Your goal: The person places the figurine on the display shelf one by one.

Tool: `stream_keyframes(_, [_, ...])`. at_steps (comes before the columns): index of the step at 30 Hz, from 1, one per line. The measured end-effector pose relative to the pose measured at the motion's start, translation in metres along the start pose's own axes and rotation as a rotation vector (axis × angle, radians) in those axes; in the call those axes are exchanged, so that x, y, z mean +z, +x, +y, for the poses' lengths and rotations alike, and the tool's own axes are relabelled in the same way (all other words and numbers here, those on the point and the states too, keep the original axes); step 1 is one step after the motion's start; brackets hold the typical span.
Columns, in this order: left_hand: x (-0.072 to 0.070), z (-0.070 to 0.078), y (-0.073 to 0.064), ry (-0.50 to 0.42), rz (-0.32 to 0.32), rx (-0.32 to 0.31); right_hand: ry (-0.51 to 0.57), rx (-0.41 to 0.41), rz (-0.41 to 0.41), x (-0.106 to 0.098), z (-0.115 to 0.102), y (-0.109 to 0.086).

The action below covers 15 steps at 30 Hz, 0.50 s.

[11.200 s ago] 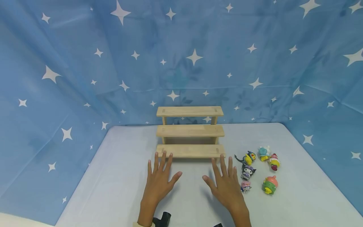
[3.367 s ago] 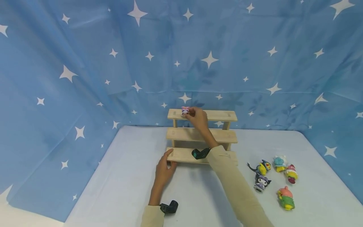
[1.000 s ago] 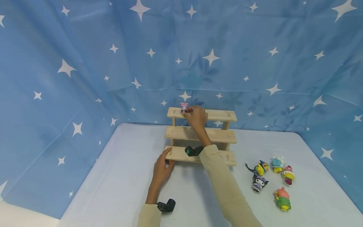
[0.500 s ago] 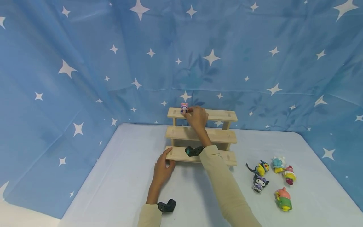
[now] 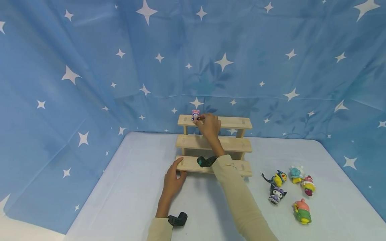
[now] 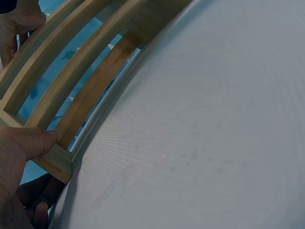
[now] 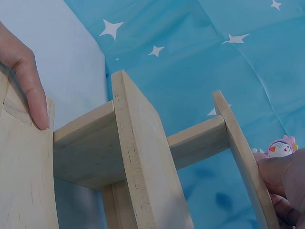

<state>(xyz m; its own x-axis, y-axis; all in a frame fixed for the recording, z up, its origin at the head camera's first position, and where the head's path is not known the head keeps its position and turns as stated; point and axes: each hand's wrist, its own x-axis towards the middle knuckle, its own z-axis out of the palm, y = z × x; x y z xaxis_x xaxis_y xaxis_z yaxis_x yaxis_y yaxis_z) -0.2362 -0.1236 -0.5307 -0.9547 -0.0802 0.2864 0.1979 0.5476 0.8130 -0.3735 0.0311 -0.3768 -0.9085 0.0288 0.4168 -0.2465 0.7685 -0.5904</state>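
A three-tier wooden display shelf (image 5: 213, 143) stands at the back of the table. On its top tier, toward the left end, a small figurine with a pink hood (image 5: 195, 115) is upright, facing forward. My right hand (image 5: 209, 126) pinches the figurine's right side between thumb and fingers; the right wrist view shows its pink-and-white head (image 7: 280, 148) just past the thumb. My left hand (image 5: 173, 178) grips the left end of the bottom tier. In the left wrist view, that thumb (image 6: 40, 142) lies on the shelf's wooden end, with other fingers round the far side.
Several figurines lie on the table at the right: a dark-winged yellow one (image 5: 278, 178), a purple-and-black one (image 5: 276, 195), a blue-and-white one (image 5: 297, 174), a red-and-yellow one (image 5: 308, 185) and a pink-and-green one (image 5: 302, 211). A blue star-patterned curtain (image 5: 241, 67) hangs directly behind the table.
The pink-hooded figurine has gone from the table's right side to the top tier in my right hand, then from tilted to upright. My left hand has taken hold of the shelf. The last second shows little motion.
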Motion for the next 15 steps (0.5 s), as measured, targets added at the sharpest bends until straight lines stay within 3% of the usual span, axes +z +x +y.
stream_keyframes(15, [0.0004,-0.0014,-0.0005,0.012,0.005,0.018,0.009,-0.001,0.016,0.0012,0.0003,0.0000])
